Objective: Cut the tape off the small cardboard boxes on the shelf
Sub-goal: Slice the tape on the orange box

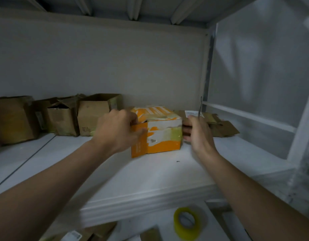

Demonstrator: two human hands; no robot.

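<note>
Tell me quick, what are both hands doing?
Left hand: grips the box by its open flap.
Right hand: holds a thin blade, fingers by the box's side.

Three opened cardboard boxes [93,117] lined the shelf's [150,171] back-left edge, the taped box [164,134] stood mid-shelf, flattened cardboard [219,127] lay back-right.
</note>
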